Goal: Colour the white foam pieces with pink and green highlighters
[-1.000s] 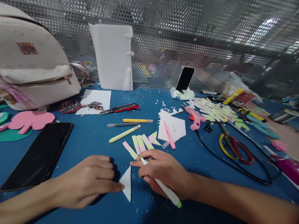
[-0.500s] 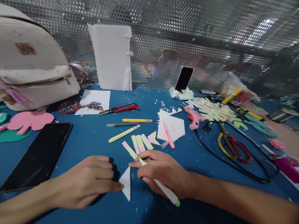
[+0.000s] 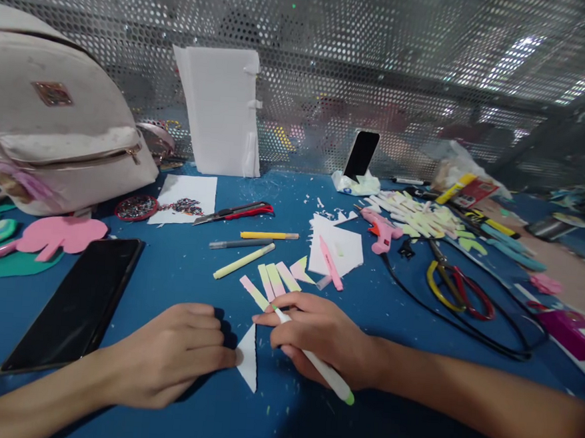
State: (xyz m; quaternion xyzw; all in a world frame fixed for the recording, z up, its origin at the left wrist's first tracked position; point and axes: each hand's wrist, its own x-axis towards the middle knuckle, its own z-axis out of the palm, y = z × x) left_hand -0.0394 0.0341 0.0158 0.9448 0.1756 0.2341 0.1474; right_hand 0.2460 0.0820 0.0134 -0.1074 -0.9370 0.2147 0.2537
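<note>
My left hand is closed, and its thumb presses on the left edge of a small white triangular piece of paper or foam lying on the blue table. My right hand grips a white marker with green ends, its tip pointing up and left. The fingertips of that hand are at the triangle's top corner. Just beyond the fingers lie several pink-and-yellow coloured strips, one of them reaching close to the right fingertips.
Behind the strips lie a yellow-green highlighter, a utility knife and a pink highlighter on white paper. At right are a pink glue gun with its cord, pliers and piled strips. A phone lies left.
Hardly anything differs. The view has shifted very slightly; both hands, the marker and the white triangle keep nearly the same positions.
</note>
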